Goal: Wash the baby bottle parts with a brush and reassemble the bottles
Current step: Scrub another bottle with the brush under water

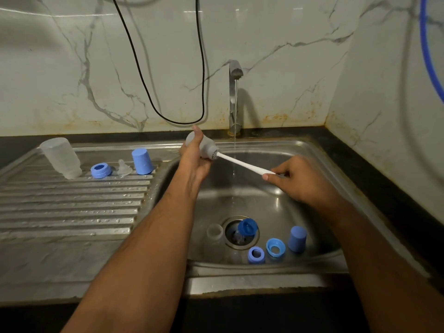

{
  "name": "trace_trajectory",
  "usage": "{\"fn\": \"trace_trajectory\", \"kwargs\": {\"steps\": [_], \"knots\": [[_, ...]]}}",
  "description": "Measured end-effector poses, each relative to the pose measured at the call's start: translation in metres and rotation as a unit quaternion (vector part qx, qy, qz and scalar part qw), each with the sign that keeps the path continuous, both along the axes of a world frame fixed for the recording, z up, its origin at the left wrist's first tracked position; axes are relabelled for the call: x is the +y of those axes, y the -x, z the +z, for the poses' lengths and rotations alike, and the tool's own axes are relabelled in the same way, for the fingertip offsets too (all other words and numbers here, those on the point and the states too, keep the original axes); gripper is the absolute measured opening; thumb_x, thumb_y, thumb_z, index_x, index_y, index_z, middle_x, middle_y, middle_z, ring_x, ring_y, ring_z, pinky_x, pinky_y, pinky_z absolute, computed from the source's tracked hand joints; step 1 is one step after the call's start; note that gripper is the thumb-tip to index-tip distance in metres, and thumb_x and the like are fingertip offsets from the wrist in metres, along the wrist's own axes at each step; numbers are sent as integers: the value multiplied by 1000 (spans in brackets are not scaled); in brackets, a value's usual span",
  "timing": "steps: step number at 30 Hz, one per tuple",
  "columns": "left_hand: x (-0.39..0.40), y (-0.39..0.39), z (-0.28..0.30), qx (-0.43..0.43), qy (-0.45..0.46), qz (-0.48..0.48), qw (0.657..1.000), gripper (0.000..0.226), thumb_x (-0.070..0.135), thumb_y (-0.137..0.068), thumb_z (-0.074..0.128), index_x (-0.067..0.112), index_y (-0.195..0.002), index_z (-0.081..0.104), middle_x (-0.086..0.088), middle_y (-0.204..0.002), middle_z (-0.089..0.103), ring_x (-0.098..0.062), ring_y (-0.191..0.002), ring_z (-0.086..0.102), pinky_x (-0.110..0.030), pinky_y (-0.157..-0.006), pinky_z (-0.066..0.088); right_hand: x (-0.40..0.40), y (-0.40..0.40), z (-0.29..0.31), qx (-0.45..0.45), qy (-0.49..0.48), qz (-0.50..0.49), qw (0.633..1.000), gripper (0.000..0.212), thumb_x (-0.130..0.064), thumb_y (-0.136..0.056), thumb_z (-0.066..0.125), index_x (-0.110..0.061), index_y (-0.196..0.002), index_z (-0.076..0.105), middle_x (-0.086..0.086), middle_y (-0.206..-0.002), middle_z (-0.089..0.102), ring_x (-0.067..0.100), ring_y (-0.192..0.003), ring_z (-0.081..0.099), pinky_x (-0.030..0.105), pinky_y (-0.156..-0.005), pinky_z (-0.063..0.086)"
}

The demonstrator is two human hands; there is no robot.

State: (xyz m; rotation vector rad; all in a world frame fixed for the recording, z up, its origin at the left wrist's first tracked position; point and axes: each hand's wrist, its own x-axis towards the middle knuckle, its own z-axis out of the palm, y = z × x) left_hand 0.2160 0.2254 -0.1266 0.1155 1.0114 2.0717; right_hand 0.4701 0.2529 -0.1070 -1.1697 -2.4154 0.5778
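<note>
My left hand (195,155) grips a clear bottle body (206,146) tilted over the sink, mouth toward the right. My right hand (296,180) holds the white brush handle (242,163); its grey bristle head sits in the bottle's mouth. On the drainboard stand an upturned clear bottle (61,157), a blue ring (101,170), a clear nipple (124,167) and a blue cap (142,161). In the basin lie a blue cap (297,238), two blue rings (275,247) (256,254), a clear bottle (214,232) and a blue ring over the drain (248,226).
Water runs in a thin stream from the steel tap (234,92) into the steel sink (336,179). The ribbed drainboard (72,207) is wet. A black cable (144,80) hangs on the marble wall; a blue hose (427,49) is at the top right.
</note>
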Motion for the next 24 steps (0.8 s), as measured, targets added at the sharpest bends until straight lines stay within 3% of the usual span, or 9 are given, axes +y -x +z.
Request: {"fn": "trace_trajectory", "kwargs": {"steps": [3, 6, 10, 12, 13, 16, 18, 21, 24], "knots": [[2, 5, -5, -3, 19, 42, 999, 87, 42, -69, 85, 7, -138, 44, -15, -121, 64, -25, -100, 70, -38, -73, 63, -1, -12, 10, 49, 145, 3, 988, 24, -39, -96, 67, -17, -94, 77, 2, -59, 60, 10, -47, 50, 22, -44, 39], [2, 11, -4, -24, -23, 25, 999, 66, 23, -85, 78, 4, -138, 43, -20, -121, 62, -28, -98, 70, -44, -77, 62, -4, -22, 19, 100, 275, -20, 956, 28, -39, -96, 66, -13, -93, 75, 2, -53, 53, 10, -41, 40, 21, -37, 31], [5, 3, -6, -4, 0, -27, 1000, 46, 12, -90, 71, 4, -127, 45, -22, -123, 54, -28, -104, 65, -43, -77, 62, -8, -14, 15, 80, 250, -21, 965, 28, -39, -97, 65, -13, -96, 75, 1, -53, 53, 9, -40, 41, 21, -37, 33], [6, 2, -9, 1, 5, -43, 999, 18, 8, -89, 64, 7, -104, 53, -16, -108, 54, -23, -91, 62, -39, -82, 60, -8, -12, 13, 64, 239, -21, 969, 29, -40, -96, 65, -12, -94, 75, 2, -54, 54, 10, -40, 41, 22, -37, 34], [6, 3, -7, -2, -2, -42, 999, 6, 9, -90, 58, 9, -91, 52, -11, -96, 52, -19, -81, 58, -34, -76, 59, -8, -13, 13, 63, 239, -21, 969, 29, -40, -96, 66, -12, -93, 75, 2, -54, 54, 10, -41, 41, 22, -37, 34], [10, 13, -5, 17, 3, -17, 1000, 16, 12, -98, 47, 12, -82, 44, -5, -79, 46, -15, -66, 50, -28, -60, 50, -5, -17, 18, 63, 242, -15, 968, 29, -41, -95, 67, -14, -87, 75, 2, -54, 55, 10, -40, 42, 22, -37, 35], [11, 16, -9, 11, 5, -2, 1000, 12, 14, -98, 59, 10, -90, 50, -7, -84, 52, -16, -70, 56, -32, -69, 58, -7, -14, 18, 57, 237, -12, 970, 30, -41, -95, 67, -14, -84, 75, 3, -54, 54, 11, -41, 42, 23, -38, 35], [13, 7, -12, 24, 14, -13, 1000, 33, 17, -87, 76, 5, -111, 56, -10, -94, 58, -20, -82, 62, -48, -93, 58, -10, -8, 14, 57, 229, -9, 972, 30, -40, -96, 66, -13, -85, 73, 5, -57, 54, 12, -42, 42, 23, -38, 35], [11, 5, -9, 17, 13, 23, 1000, 54, 12, -84, 79, 2, -130, 53, -11, -99, 59, -20, -83, 65, -40, -79, 62, -8, -12, 16, 71, 245, -9, 967, 25, -39, -95, 67, -16, -91, 75, 3, -55, 54, 10, -40, 42, 21, -37, 34]]}}
